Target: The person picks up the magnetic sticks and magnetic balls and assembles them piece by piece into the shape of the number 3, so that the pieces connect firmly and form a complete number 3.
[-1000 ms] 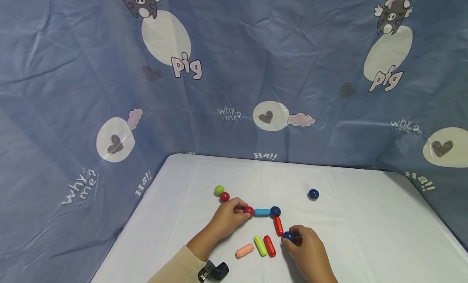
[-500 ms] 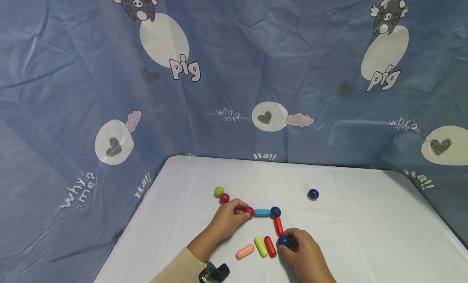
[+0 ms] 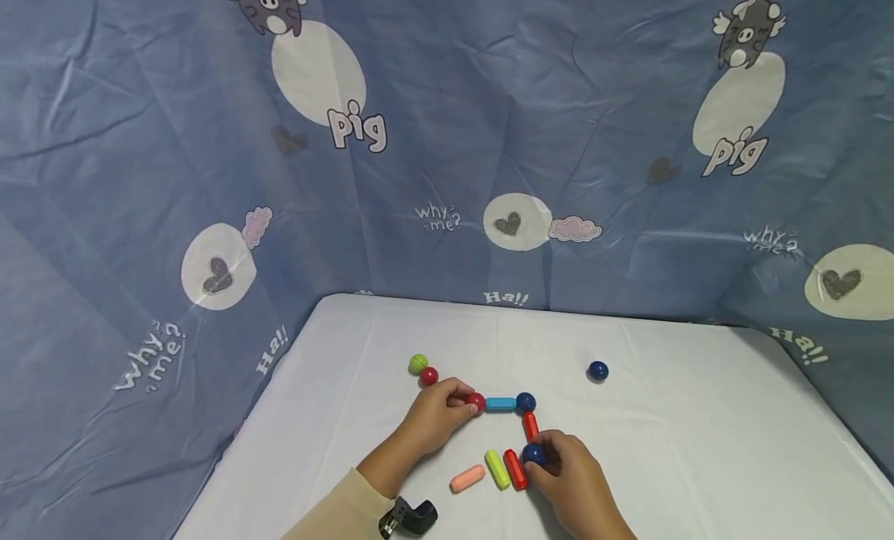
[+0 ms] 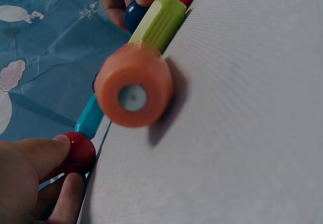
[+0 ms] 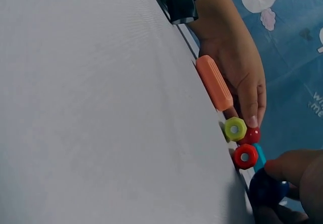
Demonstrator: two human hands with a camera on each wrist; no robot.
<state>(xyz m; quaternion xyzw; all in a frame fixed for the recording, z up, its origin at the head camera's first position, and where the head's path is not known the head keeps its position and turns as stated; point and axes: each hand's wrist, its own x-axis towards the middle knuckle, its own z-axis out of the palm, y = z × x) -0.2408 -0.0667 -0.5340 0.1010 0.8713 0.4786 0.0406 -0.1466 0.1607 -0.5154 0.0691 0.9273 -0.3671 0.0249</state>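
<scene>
My left hand (image 3: 436, 416) pinches a red ball (image 3: 476, 403), which touches one end of a light blue rod (image 3: 500, 404). At that rod's other end sits a dark blue ball (image 3: 525, 403), and a red rod (image 3: 531, 427) runs from it toward me. Near that rod's lower end my right hand (image 3: 569, 478) pinches another dark blue ball (image 3: 534, 455). In the right wrist view the thumb lies on this dark blue ball (image 5: 267, 187). Beside it lie a loose red rod (image 3: 514, 469), a yellow-green rod (image 3: 497, 469) and an orange rod (image 3: 467, 479).
A green ball (image 3: 418, 364) and a red ball (image 3: 429, 376) lie together behind my left hand. One more dark blue ball (image 3: 597, 371) sits farther back on the right. The white table (image 3: 698, 431) meets a blue printed cloth (image 3: 419, 136) behind and at the left.
My right hand has moved left with its dark blue ball, closer to the loose red rod. The attached red rod's lower end has swung slightly left. My left hand has stayed put.
</scene>
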